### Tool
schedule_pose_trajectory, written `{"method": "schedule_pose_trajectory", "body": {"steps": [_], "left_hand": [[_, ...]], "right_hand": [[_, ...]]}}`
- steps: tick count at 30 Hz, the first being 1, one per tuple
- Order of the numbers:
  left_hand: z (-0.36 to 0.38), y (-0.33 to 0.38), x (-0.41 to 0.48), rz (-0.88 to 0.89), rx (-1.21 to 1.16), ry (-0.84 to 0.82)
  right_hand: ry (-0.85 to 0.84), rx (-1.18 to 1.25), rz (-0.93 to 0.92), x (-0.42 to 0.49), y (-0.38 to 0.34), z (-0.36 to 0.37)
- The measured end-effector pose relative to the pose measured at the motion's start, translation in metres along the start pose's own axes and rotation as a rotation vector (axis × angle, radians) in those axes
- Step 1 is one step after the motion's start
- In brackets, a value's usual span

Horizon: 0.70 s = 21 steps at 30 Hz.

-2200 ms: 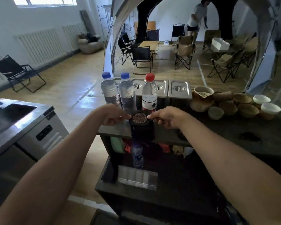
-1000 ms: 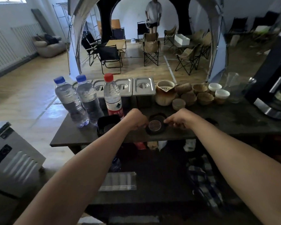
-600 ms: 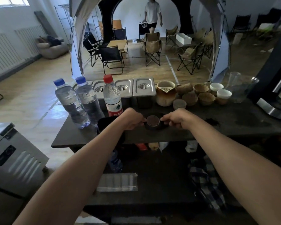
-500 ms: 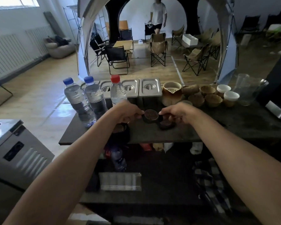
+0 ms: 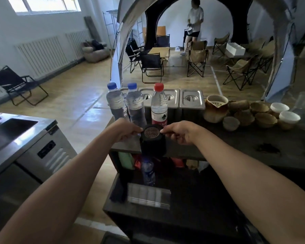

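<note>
**Black canister pinched dead centre between both hands, axis straight up**

The dark table (image 5: 253, 143) runs across the view, and the action is at its front left edge. A red-capped bottle (image 5: 159, 106) stands just behind the spot, close enough to matter if anything swings forward.

The black canister (image 5: 153, 147) is right at that front edge with its long axis upright. Its base overlaps the edge from this angle, so there's no telling whether it rests on the table or hangs just clear of it.

The left hand (image 5: 127, 131) comes in from the left and the right hand (image 5: 180, 132) from the right. They look about equally near, so neither has the advantage. Both have curled fingers, and the fingertips (image 5: 138, 129) pinch the canister's top rim from opposite sides.

The patterned lid (image 5: 152, 132) sits flat on top, facing the camera, in the gap between the two pinches.

The grip line runs left to right across the top, at right angles to the upright body. Most likely, the next move has to be straight up or straight down, or the canister tips.
</note>
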<state>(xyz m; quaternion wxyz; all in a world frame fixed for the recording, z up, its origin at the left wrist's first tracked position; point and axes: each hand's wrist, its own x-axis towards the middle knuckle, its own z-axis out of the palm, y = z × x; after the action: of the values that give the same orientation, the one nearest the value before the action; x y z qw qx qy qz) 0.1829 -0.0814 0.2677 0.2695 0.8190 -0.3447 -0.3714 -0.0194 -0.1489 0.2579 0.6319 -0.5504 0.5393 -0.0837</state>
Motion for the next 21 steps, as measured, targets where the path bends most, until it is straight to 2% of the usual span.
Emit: {"method": "schedule_pose_trajectory", "body": {"steps": [6,14,17,19,21], "left_hand": [[0.008,-0.009,0.009,-0.021,0.038,-0.051],[0.013,-0.01,0.008,-0.026,0.105,-0.029],[0.004,-0.003,-0.003,0.057,0.199,0.074],[0.0,0.013,-0.01,0.159,0.224,0.161],[0.009,0.039,-0.023,0.253,0.154,0.137]], "right_hand": [[0.031,0.046,0.053,0.01,0.013,0.005],[0.095,0.015,0.045,0.017,0.022,0.007],[0.103,0.008,0.023,0.017,0.022,0.0],[0.191,-0.013,-0.031,0.016,0.023,-0.018],[0.366,-0.082,-0.081,0.016,0.027,-0.045]]}}
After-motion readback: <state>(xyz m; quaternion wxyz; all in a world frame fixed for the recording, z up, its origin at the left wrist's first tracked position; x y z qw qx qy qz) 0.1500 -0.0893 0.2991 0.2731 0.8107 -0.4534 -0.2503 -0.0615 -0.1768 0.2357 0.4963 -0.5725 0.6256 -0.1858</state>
